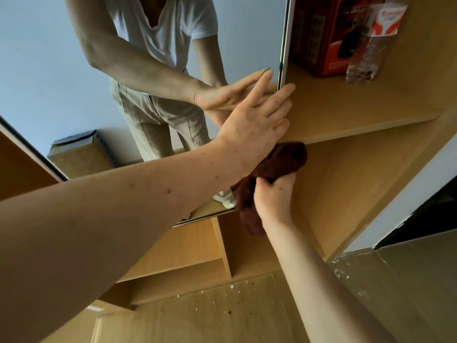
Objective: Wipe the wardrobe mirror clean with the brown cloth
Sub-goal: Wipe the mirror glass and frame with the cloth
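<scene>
Open across the upper and left glass of the mirror (61,70). Blocked near the mirror's right edge by the left grip (254,127) laid flat there, fingers reaching over the frame, by its forearm (123,206) crossing the lower glass, and by the right grip (274,194) bunched round the brown cloth (284,159) just beneath. Taken up on the shelf (346,112) past the frame by a red box (321,38) and a clear bottle (371,53) just beside it, bare nearer the front edge, and open in the compartment below as far as the upright divider (222,246).
</scene>
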`<state>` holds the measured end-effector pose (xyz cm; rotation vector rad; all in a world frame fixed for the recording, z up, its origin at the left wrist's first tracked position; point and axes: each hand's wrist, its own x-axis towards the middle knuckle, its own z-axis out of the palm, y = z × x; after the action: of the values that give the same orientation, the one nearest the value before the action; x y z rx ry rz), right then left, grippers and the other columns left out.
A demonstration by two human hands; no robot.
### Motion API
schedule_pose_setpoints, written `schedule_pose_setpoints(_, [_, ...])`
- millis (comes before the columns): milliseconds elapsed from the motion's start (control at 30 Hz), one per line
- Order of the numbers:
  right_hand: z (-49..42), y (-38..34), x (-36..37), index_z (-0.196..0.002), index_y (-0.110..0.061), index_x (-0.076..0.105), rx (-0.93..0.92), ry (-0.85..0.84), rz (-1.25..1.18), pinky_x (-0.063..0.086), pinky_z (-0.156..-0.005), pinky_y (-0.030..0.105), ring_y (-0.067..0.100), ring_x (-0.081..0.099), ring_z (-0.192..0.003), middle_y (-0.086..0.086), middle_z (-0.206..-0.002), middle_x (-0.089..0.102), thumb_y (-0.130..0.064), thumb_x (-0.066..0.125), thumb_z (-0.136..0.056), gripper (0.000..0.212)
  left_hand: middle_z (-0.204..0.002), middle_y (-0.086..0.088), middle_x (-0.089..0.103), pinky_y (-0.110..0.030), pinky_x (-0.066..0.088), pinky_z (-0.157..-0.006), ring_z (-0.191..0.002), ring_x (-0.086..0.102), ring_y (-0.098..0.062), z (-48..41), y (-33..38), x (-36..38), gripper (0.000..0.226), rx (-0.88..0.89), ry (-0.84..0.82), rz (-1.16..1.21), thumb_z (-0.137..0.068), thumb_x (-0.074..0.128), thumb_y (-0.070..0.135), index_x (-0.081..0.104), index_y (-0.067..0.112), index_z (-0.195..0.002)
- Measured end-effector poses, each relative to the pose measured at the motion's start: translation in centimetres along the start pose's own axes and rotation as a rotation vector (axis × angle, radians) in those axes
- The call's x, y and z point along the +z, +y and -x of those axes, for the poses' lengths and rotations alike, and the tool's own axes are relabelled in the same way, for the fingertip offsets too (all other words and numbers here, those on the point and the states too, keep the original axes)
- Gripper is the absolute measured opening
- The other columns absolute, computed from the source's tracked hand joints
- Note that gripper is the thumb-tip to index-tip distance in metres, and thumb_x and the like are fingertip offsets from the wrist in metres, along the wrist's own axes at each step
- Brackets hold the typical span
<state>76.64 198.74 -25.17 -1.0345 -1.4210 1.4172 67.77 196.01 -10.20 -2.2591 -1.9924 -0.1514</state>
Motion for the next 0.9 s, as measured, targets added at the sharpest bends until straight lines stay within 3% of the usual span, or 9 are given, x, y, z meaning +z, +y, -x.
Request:
schedule_pose_setpoints(67, [0.3, 0.4, 0.8, -0.134, -0.011, 0.035, 0.036, 0.026, -0.007, 0.035, -0.075, -0.004, 0.001, 0.048, -0.096, -0.006, -0.112, 0.045, 0.005, 0.056, -0.084, 0.057, -0.156, -0.023, 0.010, -0.031, 0.011, -0.118, -0.147, 0.006, -0.019, 0.3, -0.5, -0.2, 0.075, 0.187, -0.151, 0.074, -0.088, 0.005, 0.043, 0.007, -0.002, -0.148])
schedule_pose_setpoints(100, [0.3, 1.0, 0.8, -0.136, -0.008, 0.033, 0.085, 0.023, -0.005, 0.033, -0.080, 0.000, 0.007, 0.047, -0.102, -0.001, -0.116, 0.045, 0.006, 0.055, -0.085, 0.058, -0.155, -0.019, 0.018, -0.039, 0.011, -0.118, -0.145, 0.015, -0.025, 0.8, 0.5, 1.0, 0.062, 0.150, -0.073, -0.244, -0.095, 0.001, 0.032, 0.022, 0.007, -0.147])
schedule_pose_setpoints(167, [0.6, 2.6, 0.3, -0.133, -0.008, 0.035, 0.220, -0.004, 0.032, 0.037, -0.088, 0.015, 0.017, 0.049, -0.110, 0.007, -0.123, 0.048, 0.003, 0.054, -0.087, 0.052, -0.142, -0.013, 0.043, -0.044, 0.022, -0.114, -0.138, 0.029, -0.031, 3.1, 2.7, 3.6, 0.041, 0.012, 0.148, -0.409, -0.095, 0.033, 0.014, 0.053, 0.011, -0.131])
schedule_pose_setpoints(267, [1.1, 4.7, -0.3, -0.134, -0.011, 0.038, 0.419, -0.036, -0.010, 0.042, -0.089, 0.030, 0.021, 0.052, -0.101, 0.009, -0.123, 0.052, -0.005, 0.055, -0.091, 0.047, -0.106, -0.009, 0.059, -0.034, 0.043, -0.083, -0.101, 0.052, -0.028, 8.0, 4.6, 8.0, 0.022, -0.078, 0.273, -0.004, -0.085, 0.056, 0.008, 0.068, 0.008, -0.103])
schedule_pose_setpoints(467, [3.3, 6.3, 1.0, -0.132, -0.012, 0.043, 0.790, 0.045, -0.362, 0.045, -0.098, 0.039, 0.027, 0.056, -0.104, 0.012, -0.126, 0.055, -0.010, 0.061, -0.089, 0.047, -0.104, -0.006, 0.064, -0.028, 0.044, -0.081, -0.096, 0.058, -0.023, 15.8, 1.9, 16.4, 0.027, -1.304, 0.202, 0.896, -0.091, 0.055, 0.014, 0.065, 0.010, -0.116])
schedule_pose_setpoints(567, [5.1, 6.5, 3.5, -0.129, -0.013, 0.046, 0.862, -0.014, -0.488, 0.053, -0.079, 0.041, 0.027, 0.061, -0.092, 0.012, -0.116, 0.060, -0.011, 0.065, -0.085, 0.048, -0.108, -0.011, 0.061, -0.035, 0.047, -0.079, -0.097, 0.057, -0.024, 18.4, -0.9, 17.8, 0.025, -1.652, 0.359, 1.513, -0.093, 0.054, 0.014, 0.060, 0.006, -0.116])
schedule_pose_setpoints(633, [6.4, 6.5, 5.9, -0.124, -0.014, 0.049, 0.889, -0.072, -0.527, 0.053, -0.064, 0.036, 0.026, 0.063, -0.083, 0.011, -0.105, 0.063, -0.011, 0.067, -0.083, 0.045, -0.118, -0.014, 0.062, -0.041, 0.047, -0.090, -0.104, 0.058, -0.029, 19.4, -1.8, 18.0, 0.025, -1.694, 0.506, 1.790, -0.093, 0.052, 0.015, 0.061, 0.006, -0.114])
schedule_pose_setpoints(733, [7.7, 6.8, 8.4, -0.121, -0.012, 0.053, 0.920, -0.114, -0.523, 0.054, -0.072, 0.040, 0.031, 0.064, -0.089, 0.014, -0.109, 0.065, -0.010, 0.067, -0.082, 0.041, -0.092, -0.009, 0.064, -0.040, 0.050, -0.081, -0.089, 0.061, -0.027, 20.2, -2.6, 17.4, 0.018, -1.595, 0.723, 2.050, -0.087, 0.047, 0.011, 0.060, 0.009, -0.099])
schedule_pose_setpoints(900, [3.6, 6.7, 4.5, -0.126, -0.010, 0.054, 0.776, 0.071, -0.596, 0.050, -0.085, 0.042, 0.031, 0.062, -0.103, 0.015, -0.121, 0.062, -0.008, 0.058, -0.085, 0.041, -0.099, -0.012, 0.064, -0.044, 0.038, -0.104, -0.092, 0.064, -0.024, 20.7, -3.3, 16.5, 0.017, -1.539, 0.787, 2.094, -0.090, 0.039, 0.003, 0.054, 0.007, -0.096])
